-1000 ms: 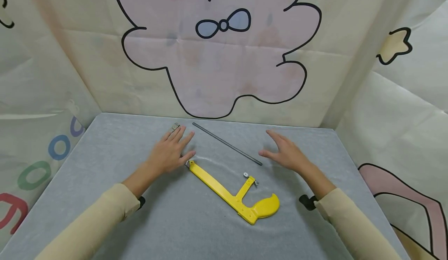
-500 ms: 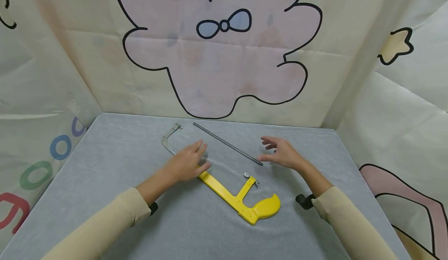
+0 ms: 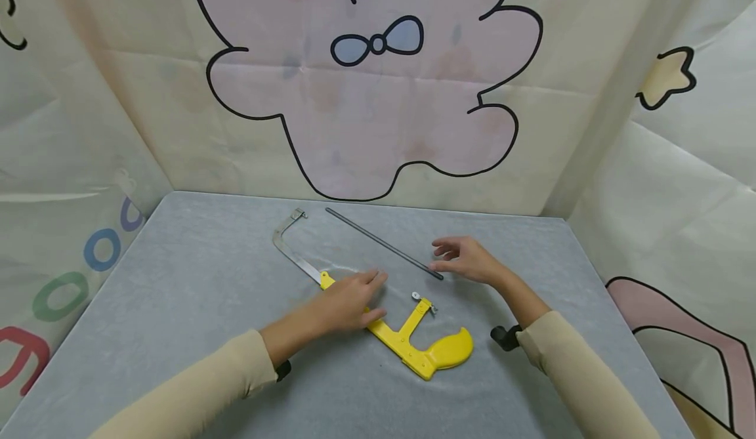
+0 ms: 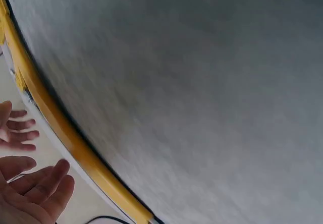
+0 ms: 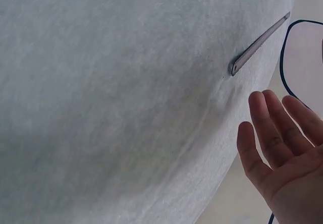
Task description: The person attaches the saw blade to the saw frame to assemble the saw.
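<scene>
A hacksaw frame (image 3: pixel 406 348) lies slantwise on the table, with a yellow body and handle and a bare metal front arm. Its toothed blade (image 3: pixel 384 245) is separate, lying behind the frame; the right wrist view shows the blade (image 5: pixel 260 45) flat on the cloth. My left hand (image 3: pixel 345 302) hovers over the middle of the frame and hides part of it, fingers loose. In the left wrist view the frame (image 4: pixel 75 146) runs past my left hand (image 4: pixel 35 193). My right hand (image 3: pixel 472 262) is by the blade's near end, fingers relaxed, holding nothing.
A grey cloth covers the table (image 3: pixel 207 262). Printed curtains (image 3: pixel 378 130) rise behind it and at both sides. Small wing nuts (image 3: pixel 434 309) stick out at the frame's short arm. A black wrist mount (image 3: pixel 504 338) sits under the right sleeve.
My left hand has moved right and nearer along the frame, from its front end to its middle, uncovering the metal front arm. My right hand has shifted slightly left, to the blade's end.
</scene>
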